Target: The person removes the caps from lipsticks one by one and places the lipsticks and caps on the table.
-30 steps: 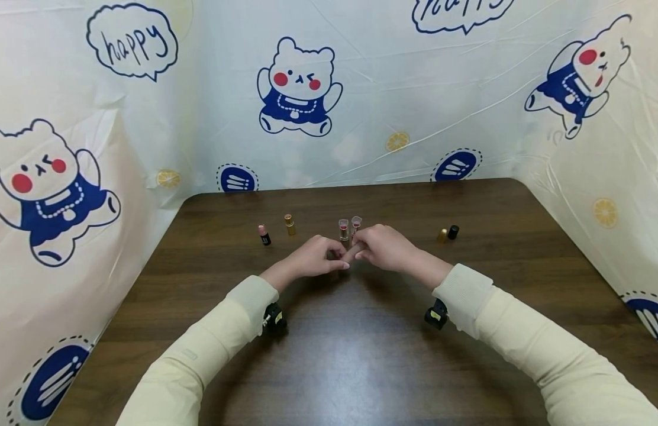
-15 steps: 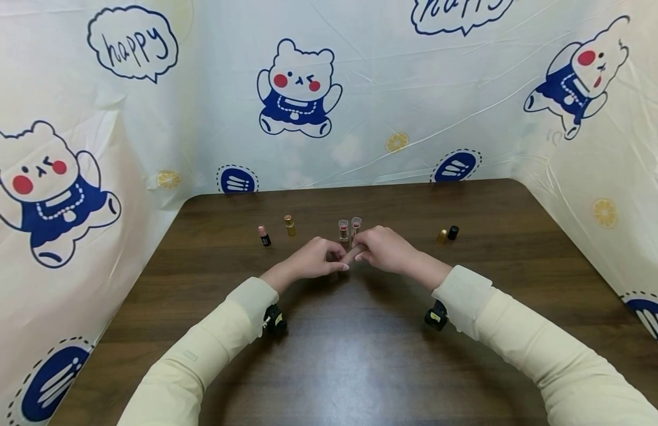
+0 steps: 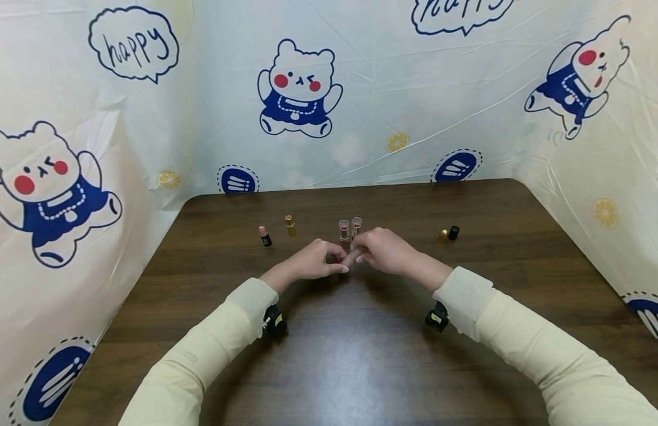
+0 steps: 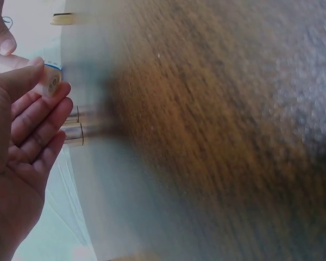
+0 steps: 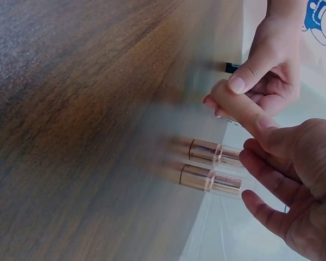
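Between the hands lies a slim beige tube (image 3: 353, 257). The left hand (image 3: 312, 259) pinches its lower end with thumb and forefinger, and the right hand (image 3: 387, 251) pinches the other end. In the left wrist view the left hand (image 4: 24, 125) shows a round mark on the tube's end (image 4: 53, 82). Just behind the fingers stand two gold lipsticks with clear tops (image 3: 344, 231) (image 3: 357, 223); in the right wrist view they are beside the right hand (image 5: 293, 179), whose other fingers are loosely curled.
At the left of the brown table (image 3: 329, 355) stand a pink-and-black lipstick (image 3: 264, 236) and a gold one (image 3: 290, 225). A small gold piece (image 3: 442, 236) and a black one (image 3: 454, 232) sit at the right. A printed curtain (image 3: 361, 89) surrounds the table's back and sides.
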A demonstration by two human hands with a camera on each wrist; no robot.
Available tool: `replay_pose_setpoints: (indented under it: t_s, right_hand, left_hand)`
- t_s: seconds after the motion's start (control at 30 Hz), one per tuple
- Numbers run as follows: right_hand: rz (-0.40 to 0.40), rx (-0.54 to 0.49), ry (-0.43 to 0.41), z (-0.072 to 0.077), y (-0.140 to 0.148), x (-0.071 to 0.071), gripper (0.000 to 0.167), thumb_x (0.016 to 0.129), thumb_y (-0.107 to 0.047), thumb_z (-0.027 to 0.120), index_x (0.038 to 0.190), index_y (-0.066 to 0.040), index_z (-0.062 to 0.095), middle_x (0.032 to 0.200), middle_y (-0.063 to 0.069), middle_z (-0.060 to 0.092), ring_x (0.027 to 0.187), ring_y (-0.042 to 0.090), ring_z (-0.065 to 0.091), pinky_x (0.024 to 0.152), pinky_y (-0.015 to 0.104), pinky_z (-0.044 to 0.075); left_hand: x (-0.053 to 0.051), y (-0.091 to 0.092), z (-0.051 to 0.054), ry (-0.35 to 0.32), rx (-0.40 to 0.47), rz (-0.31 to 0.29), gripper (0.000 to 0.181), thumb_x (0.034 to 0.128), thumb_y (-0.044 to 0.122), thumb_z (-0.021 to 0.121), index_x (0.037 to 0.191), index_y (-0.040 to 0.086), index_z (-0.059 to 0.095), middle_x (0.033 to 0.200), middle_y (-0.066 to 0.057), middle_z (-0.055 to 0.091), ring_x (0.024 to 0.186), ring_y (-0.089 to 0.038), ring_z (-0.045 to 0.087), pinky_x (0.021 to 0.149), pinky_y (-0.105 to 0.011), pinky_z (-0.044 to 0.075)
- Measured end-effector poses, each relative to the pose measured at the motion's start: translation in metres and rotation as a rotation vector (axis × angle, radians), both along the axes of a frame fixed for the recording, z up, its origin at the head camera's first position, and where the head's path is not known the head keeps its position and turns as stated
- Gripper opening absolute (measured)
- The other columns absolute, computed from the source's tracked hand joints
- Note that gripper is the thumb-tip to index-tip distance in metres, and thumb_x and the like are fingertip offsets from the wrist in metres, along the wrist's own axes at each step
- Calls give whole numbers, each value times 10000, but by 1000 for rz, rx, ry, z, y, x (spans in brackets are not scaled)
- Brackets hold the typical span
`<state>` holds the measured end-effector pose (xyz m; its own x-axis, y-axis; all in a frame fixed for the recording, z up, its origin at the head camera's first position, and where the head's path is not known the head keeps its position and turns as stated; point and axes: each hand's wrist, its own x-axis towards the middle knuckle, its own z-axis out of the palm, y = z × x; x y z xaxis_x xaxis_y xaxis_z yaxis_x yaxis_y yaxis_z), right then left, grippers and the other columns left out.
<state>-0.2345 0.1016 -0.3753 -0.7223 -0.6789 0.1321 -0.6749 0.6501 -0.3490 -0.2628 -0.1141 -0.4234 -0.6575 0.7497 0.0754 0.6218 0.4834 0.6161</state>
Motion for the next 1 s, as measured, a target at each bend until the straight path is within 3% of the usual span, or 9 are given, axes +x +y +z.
replay_pose_setpoints:
  t_s: [0.8, 1.0]
  right_hand:
    - [96, -11, 89, -4, 4, -2, 178, 846, -33, 748, 1018, -55, 707, 957, 24, 692, 813, 145, 643, 726, 310, 520]
    - [80, -15, 94, -4, 5, -3, 173, 842, -27, 750, 1005, -61, 702, 950, 20, 688, 829, 160, 648, 751, 323, 521]
  left_hand:
    - [-3, -3, 3, -61, -32, -35, 89, 910, 156, 703, 985, 110, 716, 896, 62, 683, 822, -85, 609, 777, -289, 492]
    - [-4, -2, 5, -25, -37, -20, 93, 907, 169, 708, 979, 110, 720, 878, 57, 685, 787, -90, 604, 740, -291, 494]
